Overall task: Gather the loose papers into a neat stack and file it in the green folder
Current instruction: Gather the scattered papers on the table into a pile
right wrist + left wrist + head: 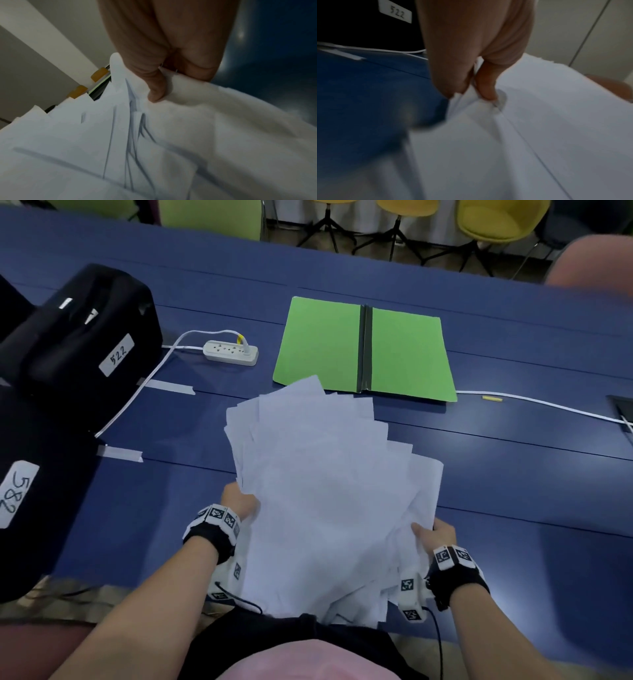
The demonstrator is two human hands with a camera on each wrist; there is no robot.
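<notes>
A fanned, uneven bundle of white papers point(325, 491) is lifted off the blue table near its front edge, far corners splayed toward the folder. My left hand point(241, 503) grips the bundle's left edge; in the left wrist view the left hand point(471, 86) pinches the papers point(522, 135) between thumb and fingers. My right hand point(433, 534) holds the right edge, thumb on top; in the right wrist view the right hand point(164, 81) clamps the papers point(120, 135). The green folder point(366, 350) lies open and flat just beyond the papers, dark spine in the middle.
A black case labelled 522 point(85, 337) stands at the left, a second labelled 582 point(20, 494) nearer me. A white power strip point(231, 352) with its cable lies left of the folder. Another white cable point(548, 405) runs off right. Yellow chairs point(496, 220) stand beyond the blue table point(513, 474).
</notes>
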